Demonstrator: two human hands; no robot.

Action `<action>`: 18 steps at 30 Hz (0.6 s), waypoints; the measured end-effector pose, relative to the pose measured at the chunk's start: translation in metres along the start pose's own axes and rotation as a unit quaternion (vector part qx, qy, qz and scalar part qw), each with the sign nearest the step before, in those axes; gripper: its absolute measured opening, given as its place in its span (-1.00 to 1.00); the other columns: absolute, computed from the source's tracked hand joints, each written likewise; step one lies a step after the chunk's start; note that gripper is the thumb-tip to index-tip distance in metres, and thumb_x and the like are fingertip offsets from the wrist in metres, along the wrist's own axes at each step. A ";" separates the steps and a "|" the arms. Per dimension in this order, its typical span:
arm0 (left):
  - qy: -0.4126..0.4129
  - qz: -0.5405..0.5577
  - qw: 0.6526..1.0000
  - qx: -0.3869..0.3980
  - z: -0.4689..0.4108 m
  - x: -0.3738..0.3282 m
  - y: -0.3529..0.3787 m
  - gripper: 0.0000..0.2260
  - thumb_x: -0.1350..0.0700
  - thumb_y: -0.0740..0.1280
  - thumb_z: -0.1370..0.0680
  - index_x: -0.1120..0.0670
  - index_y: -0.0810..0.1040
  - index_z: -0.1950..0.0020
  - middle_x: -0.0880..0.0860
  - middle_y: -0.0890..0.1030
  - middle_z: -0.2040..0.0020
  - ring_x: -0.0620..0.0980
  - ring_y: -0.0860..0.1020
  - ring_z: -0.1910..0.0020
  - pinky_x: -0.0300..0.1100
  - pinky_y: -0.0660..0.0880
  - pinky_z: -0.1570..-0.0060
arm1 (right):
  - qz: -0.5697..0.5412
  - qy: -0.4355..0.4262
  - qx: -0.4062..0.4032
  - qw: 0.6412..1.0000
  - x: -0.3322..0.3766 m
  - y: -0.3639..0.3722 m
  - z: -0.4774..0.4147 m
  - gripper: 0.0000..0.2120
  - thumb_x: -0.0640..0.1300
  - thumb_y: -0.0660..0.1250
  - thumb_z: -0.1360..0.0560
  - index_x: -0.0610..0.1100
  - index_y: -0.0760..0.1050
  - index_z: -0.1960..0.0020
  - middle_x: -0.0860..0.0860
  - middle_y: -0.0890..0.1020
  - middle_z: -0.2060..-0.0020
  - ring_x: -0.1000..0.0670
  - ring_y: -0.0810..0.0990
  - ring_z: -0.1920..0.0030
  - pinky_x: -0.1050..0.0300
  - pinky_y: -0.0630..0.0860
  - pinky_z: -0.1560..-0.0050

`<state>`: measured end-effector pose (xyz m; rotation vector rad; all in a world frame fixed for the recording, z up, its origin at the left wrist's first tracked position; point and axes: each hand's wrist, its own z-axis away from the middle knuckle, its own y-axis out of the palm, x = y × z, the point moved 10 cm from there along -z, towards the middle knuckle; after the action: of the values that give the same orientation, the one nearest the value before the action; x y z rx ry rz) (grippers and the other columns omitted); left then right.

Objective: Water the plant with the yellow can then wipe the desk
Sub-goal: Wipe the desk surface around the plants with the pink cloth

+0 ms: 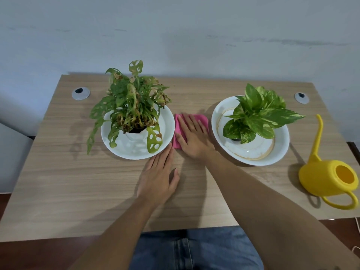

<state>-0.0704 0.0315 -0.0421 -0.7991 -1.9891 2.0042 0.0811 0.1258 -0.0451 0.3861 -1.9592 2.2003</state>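
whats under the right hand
A pink cloth lies flat on the desk under the right hand. Its left and far edges show; the hand covers the rest.

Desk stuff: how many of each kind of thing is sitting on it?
Plants: 2, the holey-leaf plant and the green-and-yellow plant
White dishes: 2, the left dish and the right dish
Watering cans: 1, the yellow can
Cloths: 1, the pink cloth
Round cable holes: 2, left hole and right hole
Total: 8
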 end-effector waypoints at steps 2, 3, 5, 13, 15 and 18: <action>0.001 0.000 1.000 0.003 0.000 0.001 0.002 -0.33 -0.12 0.08 -0.77 0.10 -0.02 -0.83 0.04 0.01 -0.84 -0.04 0.00 -0.81 0.06 0.08 -0.76 | -0.006 -0.010 -0.011 1.000 -0.003 0.000 0.022 -0.33 0.23 -0.04 -0.80 0.08 -0.10 -0.84 0.08 -0.04 -0.83 0.04 -0.13 -0.81 -0.11 -0.17 -0.78; 0.001 0.000 1.000 0.005 0.001 0.002 0.003 -0.33 -0.12 0.07 -0.77 0.10 -0.01 -0.83 0.05 0.02 -0.84 -0.04 0.00 -0.81 0.07 0.09 -0.76 | -0.008 -0.020 -0.014 1.000 -0.005 0.001 0.037 -0.33 0.23 -0.02 -0.80 0.08 -0.10 -0.84 0.09 -0.03 -0.83 0.05 -0.13 -0.81 -0.12 -0.14 -0.78; -0.002 -0.001 1.000 0.006 0.002 0.002 0.004 -0.34 -0.12 0.06 -0.77 0.11 0.02 -0.82 0.05 0.03 -0.84 -0.03 0.01 -0.81 0.08 0.10 -0.76 | -0.013 -0.037 -0.016 0.999 -0.014 0.000 0.071 -0.32 0.23 0.03 -0.81 0.08 -0.08 -0.84 0.10 -0.02 -0.83 0.06 -0.12 -0.81 -0.13 -0.04 -0.78; 0.000 -0.021 1.000 -0.006 0.002 0.000 0.003 -0.34 -0.11 0.06 -0.78 0.16 0.04 -0.81 0.10 0.06 -0.83 0.01 0.06 -0.81 0.07 0.10 -0.76 | -0.003 -0.037 0.004 0.999 -0.063 -0.008 0.188 -0.30 0.17 0.17 -0.80 0.10 -0.05 -0.84 0.15 -0.01 -0.82 0.10 -0.05 -0.80 -0.14 0.05 -0.77; 0.001 -0.018 1.000 -0.010 0.002 -0.001 0.003 -0.34 -0.10 0.06 -0.77 0.17 0.07 -0.81 0.11 0.07 -0.83 0.03 0.08 -0.80 0.07 0.09 -0.76 | -0.001 -0.028 0.003 1.000 -0.066 -0.006 0.190 -0.30 0.16 0.17 -0.80 0.09 -0.04 -0.84 0.15 -0.01 -0.82 0.09 -0.05 -0.80 -0.15 0.06 -0.77; 0.001 -0.018 1.000 -0.014 0.002 -0.001 0.003 -0.34 -0.10 0.07 -0.77 0.18 0.08 -0.80 0.12 0.09 -0.82 0.04 0.10 -0.80 0.08 0.11 -0.76 | 0.016 -0.026 -0.008 0.999 -0.062 -0.004 0.181 -0.30 0.16 0.16 -0.80 0.09 -0.06 -0.84 0.16 -0.03 -0.82 0.09 -0.07 -0.80 -0.14 0.07 -0.77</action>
<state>-0.0699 0.0288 -0.0450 -0.7665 -2.0194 1.9591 0.1559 -0.0500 -0.0411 0.4171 -2.0216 2.2147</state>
